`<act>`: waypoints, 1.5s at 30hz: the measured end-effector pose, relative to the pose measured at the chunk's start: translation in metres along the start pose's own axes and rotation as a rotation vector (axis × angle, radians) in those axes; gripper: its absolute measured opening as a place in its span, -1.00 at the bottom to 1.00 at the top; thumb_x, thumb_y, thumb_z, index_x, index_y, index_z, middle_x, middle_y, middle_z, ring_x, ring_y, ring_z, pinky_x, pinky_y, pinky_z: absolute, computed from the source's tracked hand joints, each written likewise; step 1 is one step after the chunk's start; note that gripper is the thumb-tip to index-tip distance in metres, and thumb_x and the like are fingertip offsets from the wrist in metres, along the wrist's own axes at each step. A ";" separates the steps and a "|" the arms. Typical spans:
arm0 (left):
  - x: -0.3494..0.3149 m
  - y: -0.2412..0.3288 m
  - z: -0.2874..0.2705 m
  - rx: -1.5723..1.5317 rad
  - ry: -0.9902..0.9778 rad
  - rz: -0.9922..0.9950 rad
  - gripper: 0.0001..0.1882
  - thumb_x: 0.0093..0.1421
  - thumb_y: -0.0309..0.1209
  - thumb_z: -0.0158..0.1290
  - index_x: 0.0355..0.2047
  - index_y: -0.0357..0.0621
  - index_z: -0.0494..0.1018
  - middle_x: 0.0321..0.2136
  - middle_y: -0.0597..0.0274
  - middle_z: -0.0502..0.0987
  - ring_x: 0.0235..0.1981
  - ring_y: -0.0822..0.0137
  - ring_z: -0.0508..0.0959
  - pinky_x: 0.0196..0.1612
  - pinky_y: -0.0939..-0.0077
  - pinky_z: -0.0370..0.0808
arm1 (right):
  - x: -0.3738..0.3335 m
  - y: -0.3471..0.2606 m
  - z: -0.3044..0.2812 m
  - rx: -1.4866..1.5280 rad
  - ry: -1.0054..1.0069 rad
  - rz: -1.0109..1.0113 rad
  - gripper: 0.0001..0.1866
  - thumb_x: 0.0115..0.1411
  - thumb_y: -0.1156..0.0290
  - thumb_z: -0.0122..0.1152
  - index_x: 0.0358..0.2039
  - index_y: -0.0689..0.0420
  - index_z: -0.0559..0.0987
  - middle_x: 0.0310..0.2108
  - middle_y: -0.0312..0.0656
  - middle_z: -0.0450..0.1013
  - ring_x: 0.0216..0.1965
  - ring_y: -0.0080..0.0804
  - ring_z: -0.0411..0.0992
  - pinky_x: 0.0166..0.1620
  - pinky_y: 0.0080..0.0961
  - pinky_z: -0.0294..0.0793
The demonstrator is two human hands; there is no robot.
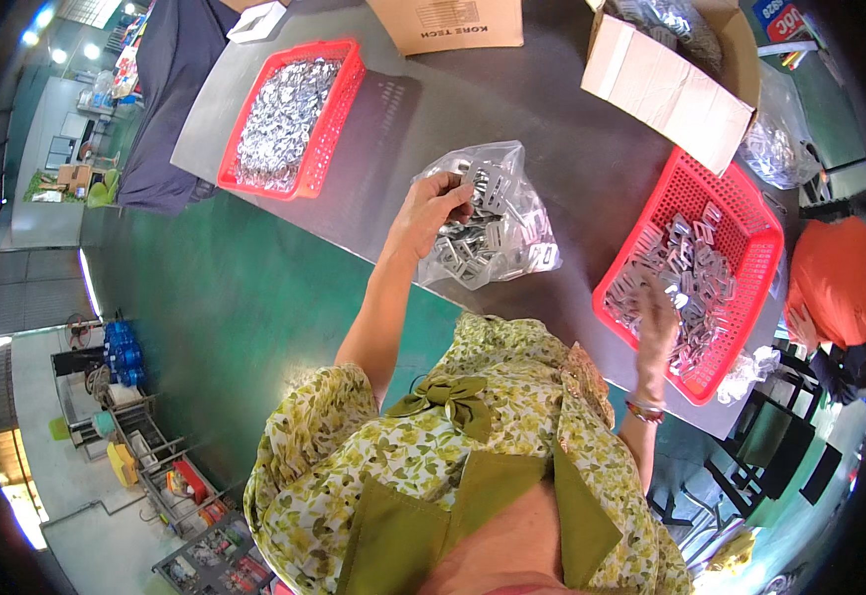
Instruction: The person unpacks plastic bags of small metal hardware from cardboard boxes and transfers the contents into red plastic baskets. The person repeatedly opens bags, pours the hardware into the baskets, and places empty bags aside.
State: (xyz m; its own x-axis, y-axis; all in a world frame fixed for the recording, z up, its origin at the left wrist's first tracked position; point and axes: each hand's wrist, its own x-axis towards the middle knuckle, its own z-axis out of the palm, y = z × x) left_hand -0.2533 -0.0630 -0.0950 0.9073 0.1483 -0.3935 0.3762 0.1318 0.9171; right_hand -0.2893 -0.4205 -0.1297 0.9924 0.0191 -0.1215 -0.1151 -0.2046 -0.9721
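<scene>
Grey metal worktop (393, 129) running slantwise across the view, bent by the lens, green floor beside it. At its far edge a brown cardboard box (448, 22) with dark print, cut off by the top of the view; to the right an open carton (676, 69) with a pale flap folded out and a shiny bagful inside, hard to make out. Two red plastic baskets: a far red basket (339, 119) at the left, heaped with small silvery parts; a near red basket (750, 253) at the right, partly filled with flat metal buckle-like plates. Between them, on the worktop, a clear plastic bag (512, 213) of the same grey metal plates (478, 243), crumpled and open at the top. Left hand (433, 210) reached forward with arm stretched out, fingers curled and pinching at plates at the mouth of the bag. Right hand (659, 322) lowered into the near basket, fingers loosely spread over the plates there, blurred, so cannot tell whether anything is gripped. A thin bracelet (643, 407) at the right wrist. A blue-and-red sign at the upper right corner, mostly cut off.
</scene>
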 end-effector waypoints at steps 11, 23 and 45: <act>-0.032 0.020 0.040 -0.097 -0.218 0.076 -0.83 0.24 -0.41 0.06 -0.26 -0.28 0.45 -0.44 0.32 0.47 -0.42 0.50 0.46 -0.32 0.61 0.41 | 0.054 -0.051 0.096 1.034 -0.715 0.604 -0.44 0.29 0.17 0.10 0.22 0.15 0.27 -0.09 -0.18 0.46 -0.24 -0.47 0.48 -0.23 -0.54 0.49; -0.030 0.043 0.088 0.585 -0.346 1.438 -0.74 -0.13 -0.75 0.19 -0.45 -0.12 0.56 -0.29 0.22 0.45 -0.27 0.27 0.54 -0.31 0.54 0.53 | 0.024 -0.078 0.048 0.957 -0.119 0.082 -0.75 0.16 0.51 0.25 -0.14 0.24 0.53 -0.22 -0.16 0.55 -0.21 -0.46 0.53 -0.19 -0.57 0.58; -0.033 -0.001 0.031 0.259 0.101 0.478 -0.69 0.16 -0.60 0.03 -0.06 -0.13 0.41 -0.34 0.20 0.54 -0.42 0.36 0.57 -0.41 0.51 0.54 | 0.019 -0.068 0.051 0.708 -0.143 0.216 -0.60 0.25 0.45 0.11 0.08 0.30 0.37 -0.25 -0.16 0.53 -0.47 -0.50 0.52 -0.58 -0.71 0.45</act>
State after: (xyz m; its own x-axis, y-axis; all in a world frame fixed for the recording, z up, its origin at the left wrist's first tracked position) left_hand -0.2776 -0.0981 -0.0808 0.9707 0.2272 0.0776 -0.0273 -0.2165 0.9759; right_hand -0.2651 -0.3564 -0.0759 0.9349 0.1867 -0.3018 -0.3546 0.4585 -0.8149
